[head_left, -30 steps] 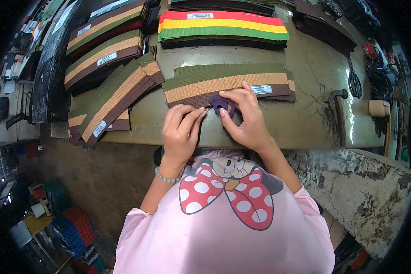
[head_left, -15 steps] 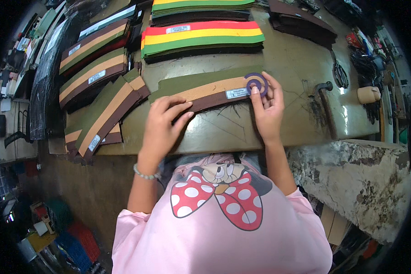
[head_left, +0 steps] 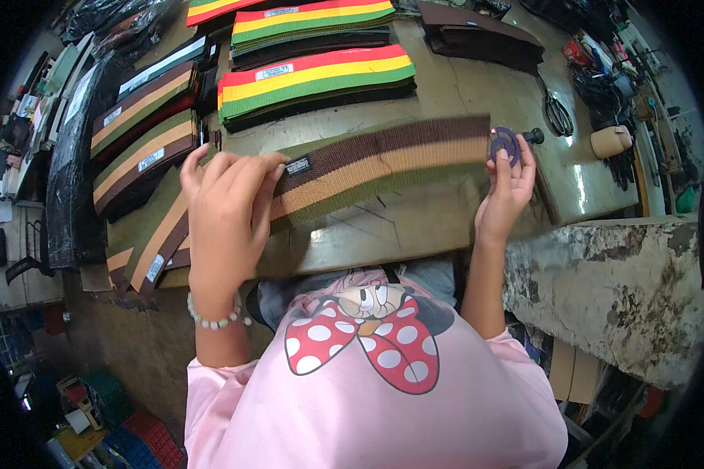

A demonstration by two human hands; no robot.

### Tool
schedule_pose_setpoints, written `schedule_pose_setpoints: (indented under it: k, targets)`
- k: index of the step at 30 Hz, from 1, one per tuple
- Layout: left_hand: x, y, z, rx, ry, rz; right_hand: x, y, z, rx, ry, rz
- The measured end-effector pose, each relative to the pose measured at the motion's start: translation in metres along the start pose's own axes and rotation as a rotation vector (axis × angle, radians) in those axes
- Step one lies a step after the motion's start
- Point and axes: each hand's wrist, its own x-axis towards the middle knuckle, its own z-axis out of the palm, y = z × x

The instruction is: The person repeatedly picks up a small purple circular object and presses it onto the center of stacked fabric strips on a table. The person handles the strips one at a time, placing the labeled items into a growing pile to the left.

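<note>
The strip (head_left: 383, 160) between the left fingers (head_left: 250, 173) and right fingers (head_left: 527, 162) runs in brown, tan and green bands; its label (head_left: 297, 166), beside the left fingers, is black. The ring (head_left: 513, 144) in the right fingers is purple. Beyond both, a pile (head_left: 317, 82) shows red, yellow and green stripes. Beyond the right fingers, another stack (head_left: 481, 43) is dark brown; right of them, a roll (head_left: 612, 142) is tan.

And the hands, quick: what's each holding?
Left hand: closed, pinching the striped strip.
Right hand: closed on a purple ring-shaped object; can't tell if also gripping the strip.
</note>
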Motion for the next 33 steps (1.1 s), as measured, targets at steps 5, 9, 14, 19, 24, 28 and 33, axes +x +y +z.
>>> schedule_pose_setpoints:
  k: [5,9,14,19,24,28,33]
  targets:
    - [0.002,-0.027,0.056,-0.035,-0.145,-0.106,-0.016,-0.022,0.024,0.011,-0.006,-0.159]
    - [-0.018,-0.027,0.073,-0.156,0.038,-0.173,-0.051,-0.028,0.063,0.046,-0.355,-0.071]
    - [-0.024,-0.018,0.068,-0.480,-0.015,-0.449,-0.074,0.011,0.114,-0.104,-0.706,0.269]
    - [-0.026,-0.019,0.078,-0.490,-0.026,-0.498,-0.085,0.036,0.122,-0.124,-0.674,0.154]
    - [-0.031,-0.021,0.092,-0.272,0.111,-0.363,-0.089,0.030,0.124,-0.421,-0.695,0.002]
    - [-0.029,-0.024,0.089,-0.317,0.153,-0.396,-0.089,0.023,0.125,-0.556,-0.740,-0.042]
    - [-0.031,-0.018,0.079,-0.442,0.068,-0.464,-0.090,0.022,0.126,-0.554,-0.743,-0.035]
